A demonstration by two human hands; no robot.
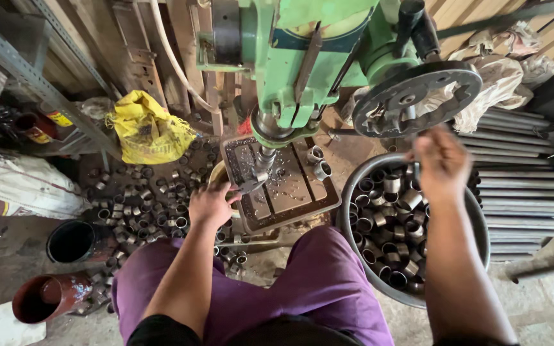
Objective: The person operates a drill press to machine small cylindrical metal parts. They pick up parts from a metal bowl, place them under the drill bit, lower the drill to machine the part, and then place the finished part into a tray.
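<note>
Under our left hand (209,204), clenched on a small grey steel ring (249,186) at the drill table (290,192): stiff, slick, grip its rim. Right hand (442,160) grips a feed-wheel spoke (413,131).

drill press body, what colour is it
Green, clearest in the head view: the drill press body.
</note>
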